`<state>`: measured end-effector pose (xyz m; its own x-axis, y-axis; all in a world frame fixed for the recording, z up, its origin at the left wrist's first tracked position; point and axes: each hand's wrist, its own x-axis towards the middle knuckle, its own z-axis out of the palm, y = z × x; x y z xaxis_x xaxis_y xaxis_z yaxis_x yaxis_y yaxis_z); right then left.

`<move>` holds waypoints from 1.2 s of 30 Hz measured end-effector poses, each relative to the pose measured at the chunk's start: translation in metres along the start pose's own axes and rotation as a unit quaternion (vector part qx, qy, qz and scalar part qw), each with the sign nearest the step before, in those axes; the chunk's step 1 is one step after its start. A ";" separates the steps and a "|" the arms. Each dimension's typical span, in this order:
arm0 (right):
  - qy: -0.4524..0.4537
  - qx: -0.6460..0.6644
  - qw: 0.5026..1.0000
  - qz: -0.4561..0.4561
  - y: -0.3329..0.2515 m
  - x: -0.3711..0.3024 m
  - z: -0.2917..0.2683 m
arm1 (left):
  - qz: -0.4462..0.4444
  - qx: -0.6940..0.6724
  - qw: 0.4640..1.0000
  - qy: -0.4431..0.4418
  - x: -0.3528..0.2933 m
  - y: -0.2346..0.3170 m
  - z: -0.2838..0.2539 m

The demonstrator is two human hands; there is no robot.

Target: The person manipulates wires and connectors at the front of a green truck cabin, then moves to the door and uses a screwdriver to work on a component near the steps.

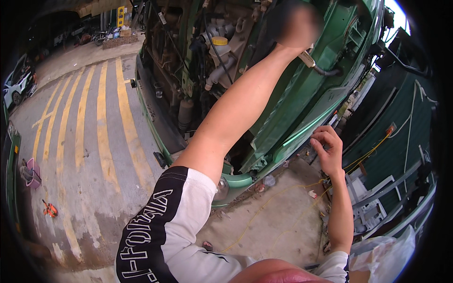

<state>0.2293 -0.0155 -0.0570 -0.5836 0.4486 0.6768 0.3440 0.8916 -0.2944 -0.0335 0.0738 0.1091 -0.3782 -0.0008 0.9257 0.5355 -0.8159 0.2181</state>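
Note:
My left arm reaches up across the open front of a green vehicle [302, 101]. At the top of the view my left hand [300, 28] is blurred, so its fingers and anything in them are hidden. Just below that wrist is a pale, labelled cylindrical piece [306, 59] joined to a dark hose [328, 72]. My right hand [328, 147] is beside the green panel's outer edge, with curled fingers and the thumb brought toward them. Whatever it may hold is too small to make out. Left of my left forearm, a reservoir with a yellow cap [219, 41] sits among the engine parts.
Yellow stripes [101, 118] mark the concrete at left, where an orange object [49, 209] and a pink basket [32, 174] lie. A yellow cable [252, 217] crosses the ground below. Metal frames [377, 203] and a clear plastic bag [384, 254] are at right.

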 end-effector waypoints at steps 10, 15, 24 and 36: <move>-0.021 0.007 1.000 0.007 -0.007 0.001 0.006 | -0.089 0.008 0.996 -0.021 0.003 0.006 -0.002; -0.019 0.011 1.000 0.008 -0.010 -0.001 0.004 | -0.101 0.027 0.993 -0.046 0.003 0.017 -0.006; -0.034 0.035 0.998 0.027 -0.002 -0.002 0.013 | -0.073 0.055 0.996 -0.023 0.004 0.020 -0.008; -0.043 0.033 0.998 0.025 0.014 -0.009 0.018 | -0.044 0.020 0.998 -0.036 0.009 0.011 -0.006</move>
<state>0.2265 -0.0065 -0.0794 -0.6288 0.4937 0.6008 0.3260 0.8688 -0.3727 -0.0358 0.0619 0.1184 -0.3707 0.1136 0.9218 0.5321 -0.7875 0.3111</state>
